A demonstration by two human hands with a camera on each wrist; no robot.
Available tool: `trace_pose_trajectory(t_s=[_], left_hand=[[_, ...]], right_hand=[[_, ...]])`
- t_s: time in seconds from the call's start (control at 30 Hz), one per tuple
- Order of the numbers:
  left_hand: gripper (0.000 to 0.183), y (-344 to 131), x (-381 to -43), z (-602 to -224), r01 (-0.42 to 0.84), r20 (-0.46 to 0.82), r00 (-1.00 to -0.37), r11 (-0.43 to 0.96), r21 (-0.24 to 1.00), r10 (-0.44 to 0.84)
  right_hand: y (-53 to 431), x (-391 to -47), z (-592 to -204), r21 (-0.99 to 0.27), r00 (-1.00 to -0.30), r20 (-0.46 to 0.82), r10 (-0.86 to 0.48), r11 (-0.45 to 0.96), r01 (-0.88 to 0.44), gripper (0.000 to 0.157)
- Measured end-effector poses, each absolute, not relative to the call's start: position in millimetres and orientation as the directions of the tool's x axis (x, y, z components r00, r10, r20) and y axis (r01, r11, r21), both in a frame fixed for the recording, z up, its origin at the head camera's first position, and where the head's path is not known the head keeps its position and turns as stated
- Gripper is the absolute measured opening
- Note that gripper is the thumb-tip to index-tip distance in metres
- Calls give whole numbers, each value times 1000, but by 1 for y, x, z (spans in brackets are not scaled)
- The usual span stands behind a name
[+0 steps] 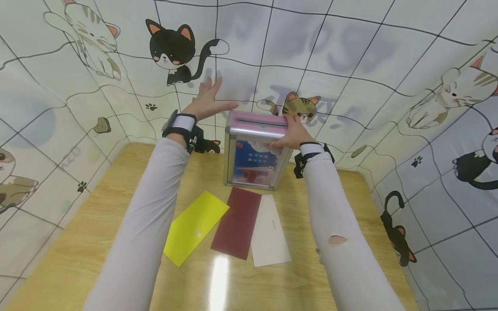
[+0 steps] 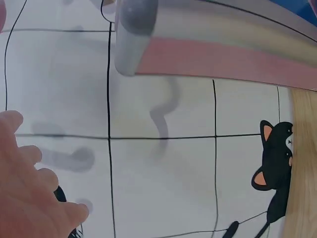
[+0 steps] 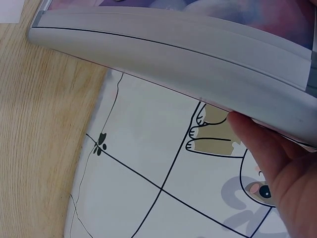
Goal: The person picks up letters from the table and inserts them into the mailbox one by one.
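Observation:
A silver-framed box (image 1: 253, 162) with a pink top and a long slot stands upright at the back of the table, a blue printed picture behind its front panel. My right hand (image 1: 295, 131) grips the box's upper right corner, thumb across the front and fingers over the side. In the right wrist view, that hand (image 3: 277, 163) is against the metal edge. Off the upper left corner, my left hand (image 1: 208, 103) is spread with nothing in it. The left wrist view shows its fingers (image 2: 47, 181) apart from the box (image 2: 198, 57).
In front of the box lie a yellow envelope (image 1: 196, 226), a dark red one (image 1: 238, 222) and a white one (image 1: 270, 233), partly overlapping. A cat-printed cloth (image 1: 241, 52) rises behind and beside the wooden table (image 1: 116, 207).

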State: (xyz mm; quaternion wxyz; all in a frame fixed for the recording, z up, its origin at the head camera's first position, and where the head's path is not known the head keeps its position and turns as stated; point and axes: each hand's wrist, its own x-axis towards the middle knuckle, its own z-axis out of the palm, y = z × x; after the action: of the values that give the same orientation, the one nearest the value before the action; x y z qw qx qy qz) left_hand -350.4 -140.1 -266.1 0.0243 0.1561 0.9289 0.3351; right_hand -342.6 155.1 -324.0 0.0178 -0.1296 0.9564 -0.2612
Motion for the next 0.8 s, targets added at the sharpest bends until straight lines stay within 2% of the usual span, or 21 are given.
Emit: trace_pose_trajectory(t_s=[0.33,0.6,0.8], left_hand=[[100,-185,-337,-296,202,5,-970,794,573,242],[105,-199,-320,-324,239,11,-960,797,555,281],[107,-199,-309,-341,287,24,-949,833,473,314]], right_hand=[[156,-344,-325,-507,-964,36,-264,826,-245,111],[156,-339,-321,-514,-967,19,-255,827,-228,109],[154,-339,-319,-503,-965,19,-261,832,-235,109]])
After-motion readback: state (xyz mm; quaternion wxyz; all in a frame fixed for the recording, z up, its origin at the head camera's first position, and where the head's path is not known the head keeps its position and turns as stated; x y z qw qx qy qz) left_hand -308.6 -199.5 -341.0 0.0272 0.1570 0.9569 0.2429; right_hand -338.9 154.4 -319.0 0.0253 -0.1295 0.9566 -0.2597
